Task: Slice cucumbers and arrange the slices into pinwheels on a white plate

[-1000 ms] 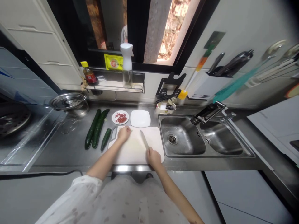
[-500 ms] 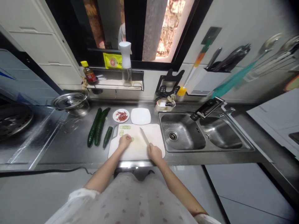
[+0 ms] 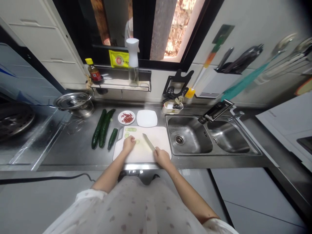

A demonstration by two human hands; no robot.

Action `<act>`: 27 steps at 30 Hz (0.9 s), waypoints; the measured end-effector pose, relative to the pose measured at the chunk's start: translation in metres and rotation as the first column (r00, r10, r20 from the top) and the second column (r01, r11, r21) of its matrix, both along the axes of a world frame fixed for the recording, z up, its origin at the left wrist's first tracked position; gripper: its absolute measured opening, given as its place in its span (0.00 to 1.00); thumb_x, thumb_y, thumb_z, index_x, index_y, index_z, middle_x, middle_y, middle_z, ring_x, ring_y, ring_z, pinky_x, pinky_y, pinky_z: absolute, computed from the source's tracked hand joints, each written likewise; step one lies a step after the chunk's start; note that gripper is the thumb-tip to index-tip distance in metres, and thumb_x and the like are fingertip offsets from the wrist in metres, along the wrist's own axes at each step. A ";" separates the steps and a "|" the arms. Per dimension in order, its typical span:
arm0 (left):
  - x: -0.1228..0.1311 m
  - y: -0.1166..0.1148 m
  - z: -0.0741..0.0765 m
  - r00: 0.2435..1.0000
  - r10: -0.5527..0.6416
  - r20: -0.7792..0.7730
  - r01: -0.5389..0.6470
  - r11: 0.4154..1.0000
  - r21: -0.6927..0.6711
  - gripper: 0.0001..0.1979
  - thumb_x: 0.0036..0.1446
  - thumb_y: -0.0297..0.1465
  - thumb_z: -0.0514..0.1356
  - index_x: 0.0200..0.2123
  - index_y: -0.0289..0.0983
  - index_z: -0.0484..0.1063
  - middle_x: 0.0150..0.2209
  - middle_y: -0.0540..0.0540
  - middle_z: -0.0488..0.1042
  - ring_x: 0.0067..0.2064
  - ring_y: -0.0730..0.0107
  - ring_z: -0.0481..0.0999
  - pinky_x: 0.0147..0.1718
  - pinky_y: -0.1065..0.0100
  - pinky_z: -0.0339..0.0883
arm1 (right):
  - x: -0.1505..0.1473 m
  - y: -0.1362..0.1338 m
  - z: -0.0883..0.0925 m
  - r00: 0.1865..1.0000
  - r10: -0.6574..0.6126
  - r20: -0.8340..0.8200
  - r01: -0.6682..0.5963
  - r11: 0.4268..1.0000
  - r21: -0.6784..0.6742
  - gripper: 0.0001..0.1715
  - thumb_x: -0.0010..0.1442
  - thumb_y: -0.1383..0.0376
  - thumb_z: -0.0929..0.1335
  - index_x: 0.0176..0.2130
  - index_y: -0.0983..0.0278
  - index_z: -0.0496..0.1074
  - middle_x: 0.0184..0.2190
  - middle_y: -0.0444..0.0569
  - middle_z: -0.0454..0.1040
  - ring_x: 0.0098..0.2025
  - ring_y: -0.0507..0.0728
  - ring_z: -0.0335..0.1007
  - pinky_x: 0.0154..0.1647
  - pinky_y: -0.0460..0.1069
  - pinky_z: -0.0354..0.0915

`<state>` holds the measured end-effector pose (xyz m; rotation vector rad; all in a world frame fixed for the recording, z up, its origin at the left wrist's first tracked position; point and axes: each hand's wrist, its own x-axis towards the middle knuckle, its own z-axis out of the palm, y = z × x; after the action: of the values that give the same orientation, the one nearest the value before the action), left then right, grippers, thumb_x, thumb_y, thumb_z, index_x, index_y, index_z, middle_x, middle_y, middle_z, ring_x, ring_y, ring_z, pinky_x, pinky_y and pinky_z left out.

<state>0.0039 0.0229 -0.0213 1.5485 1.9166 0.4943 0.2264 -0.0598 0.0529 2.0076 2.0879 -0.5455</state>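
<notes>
Two hands: low centre of frame, over white cutting board [image 3: 159, 138].
Left hand [image 3: 128, 143]: fingers curled down beside cucumber slices [image 3: 137, 141]; any grip is hidden, cannot tell.
Right hand [image 3: 162, 157]: wrapped tight round knife [image 3: 148, 142] handle, blade pointing upper left.
Handling: slices likely thin, wet, slippery; pinch by rims.
Whole cucumbers [image 3: 102, 128]: left of board.

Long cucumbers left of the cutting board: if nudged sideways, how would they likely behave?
The long cucumbers are round and lie on a smooth steel counter, so they would probably roll. They look straight, so likely stiff when lifted. Lying side by side, one may push the other.
</notes>
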 end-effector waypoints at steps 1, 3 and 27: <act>-0.001 0.001 0.000 1.000 0.006 0.009 -0.006 1.000 -0.006 0.09 0.51 0.25 0.60 0.38 0.36 0.74 0.31 0.48 0.76 0.36 0.69 0.74 0.35 0.73 0.62 | 0.000 -0.002 0.003 1.000 0.025 0.003 -0.025 1.000 -0.005 0.18 0.69 0.60 0.54 0.47 0.62 0.67 0.37 0.53 0.77 0.39 0.57 0.73 0.34 0.47 0.56; -0.002 0.002 0.000 1.000 0.017 0.021 -0.017 1.000 -0.012 0.09 0.50 0.25 0.60 0.37 0.36 0.74 0.31 0.48 0.76 0.36 0.69 0.74 0.35 0.73 0.62 | -0.001 -0.005 0.008 0.997 0.074 0.009 -0.074 0.997 -0.025 0.17 0.68 0.60 0.55 0.47 0.62 0.67 0.37 0.53 0.77 0.39 0.57 0.73 0.34 0.47 0.57; -0.002 0.004 0.005 0.999 0.035 0.025 -0.034 0.999 -0.038 0.08 0.50 0.26 0.61 0.36 0.37 0.73 0.31 0.49 0.76 0.36 0.68 0.74 0.35 0.73 0.62 | -0.017 -0.010 0.022 0.981 0.192 0.031 -0.185 0.970 -0.156 0.17 0.66 0.67 0.56 0.49 0.65 0.67 0.40 0.58 0.76 0.44 0.61 0.73 0.39 0.51 0.62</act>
<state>0.0014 0.0265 -0.0165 1.4806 1.9256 0.4873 0.2089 -0.0696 0.0751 1.7017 2.1109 -0.5981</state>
